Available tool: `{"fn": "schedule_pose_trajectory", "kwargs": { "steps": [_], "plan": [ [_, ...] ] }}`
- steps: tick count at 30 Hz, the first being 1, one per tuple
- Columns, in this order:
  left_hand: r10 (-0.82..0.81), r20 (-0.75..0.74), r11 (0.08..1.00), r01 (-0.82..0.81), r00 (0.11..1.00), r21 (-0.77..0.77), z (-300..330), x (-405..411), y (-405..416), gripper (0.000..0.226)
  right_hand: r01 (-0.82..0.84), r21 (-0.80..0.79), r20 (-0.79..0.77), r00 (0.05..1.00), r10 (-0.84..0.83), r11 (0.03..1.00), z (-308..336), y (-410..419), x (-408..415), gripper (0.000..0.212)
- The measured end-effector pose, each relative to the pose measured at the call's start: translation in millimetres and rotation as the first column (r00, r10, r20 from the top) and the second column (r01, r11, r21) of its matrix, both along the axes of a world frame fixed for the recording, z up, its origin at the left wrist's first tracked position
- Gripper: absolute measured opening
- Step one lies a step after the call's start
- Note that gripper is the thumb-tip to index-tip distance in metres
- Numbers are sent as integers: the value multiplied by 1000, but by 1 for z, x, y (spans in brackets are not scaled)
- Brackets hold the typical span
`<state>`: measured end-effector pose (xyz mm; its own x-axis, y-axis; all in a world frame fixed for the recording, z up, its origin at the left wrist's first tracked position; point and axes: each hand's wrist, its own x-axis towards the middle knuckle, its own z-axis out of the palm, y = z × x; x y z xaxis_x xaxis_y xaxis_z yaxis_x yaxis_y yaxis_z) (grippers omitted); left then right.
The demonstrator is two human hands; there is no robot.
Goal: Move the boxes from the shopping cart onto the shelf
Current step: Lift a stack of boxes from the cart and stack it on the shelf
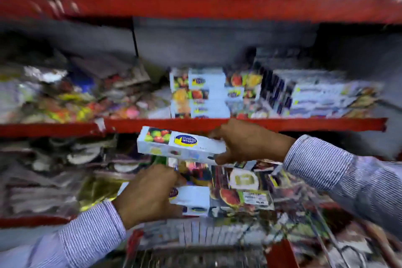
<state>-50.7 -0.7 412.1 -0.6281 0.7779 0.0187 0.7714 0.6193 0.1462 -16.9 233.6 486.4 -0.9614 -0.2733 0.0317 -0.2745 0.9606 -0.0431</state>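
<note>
Partway through, I judge — matching boxes [199, 93] already sit on the shelf [239, 124], the right hand [245, 141] grips one box [180, 144] just below its edge, and the left hand [148, 193] closes on another box [191, 199] in the cart [280, 252], where more remain.

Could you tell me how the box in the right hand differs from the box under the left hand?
The box in the right hand, the raised box, is up level with the red shelf edge; the lower box lies among boxes in the shopping cart. The raised box is pinched at one end and mostly visible; the lower box is half covered by the left hand. Both are white with a blue-and-yellow logo.
</note>
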Motion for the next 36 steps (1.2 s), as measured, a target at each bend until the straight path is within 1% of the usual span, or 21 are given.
{"fn": "schedule_pose_trajectory", "kwargs": {
  "steps": [2, 4, 6, 9, 12, 16, 20, 25, 27, 31, 36],
  "plan": [
    [20, -54, 1000, -19, 998, 22, 38, -8, 0, 60, 14, 14, -58, 998, -13, 1000, 29, 2, -6, 34],
    [39, -65, 999, -36, 997, 38, 63, -16, 2, 65, 36, 22, -95, 995, -33, 999, 46, 7, -15, 46],
    [56, -74, 996, -50, 996, 73, 84, -25, 5, 61, 51, 42, -113, 992, -46, 998, 62, 13, -25, 57],
    [58, -62, 993, -50, 996, 110, 110, -36, 15, 51, 94, 47, -125, 988, -88, 994, 74, 24, -51, 55],
    [61, -60, 990, -53, 996, 129, 124, -50, 26, 47, 174, 67, -116, 979, -166, 982, 72, 38, -85, 53],
    [69, -57, 989, -61, 996, 135, 127, -75, 39, 53, 231, 111, -98, 970, -221, 966, 56, 60, -130, 52],
    [62, -16, 987, -59, 998, 150, 124, -99, 51, 46, 254, 113, -55, 967, -250, 961, 37, 79, -161, 53],
    [92, -20, 984, -88, 996, 152, 119, -117, 65, 48, 258, 46, -70, 965, -254, 965, 20, 99, -172, 54],
    [95, -10, 985, -92, 995, 148, 118, -121, 71, 47, 260, 10, -98, 961, -258, 966, 15, 104, -173, 56],
    [94, -16, 984, -90, 995, 156, 115, -131, 88, 50, 229, -77, -196, 951, -240, 970, 11, 113, -174, 45],
    [90, -42, 973, -78, 995, 218, 105, -154, 119, 53, 220, -169, -205, 946, -252, 961, 37, 117, -157, 29]
  ]
}}
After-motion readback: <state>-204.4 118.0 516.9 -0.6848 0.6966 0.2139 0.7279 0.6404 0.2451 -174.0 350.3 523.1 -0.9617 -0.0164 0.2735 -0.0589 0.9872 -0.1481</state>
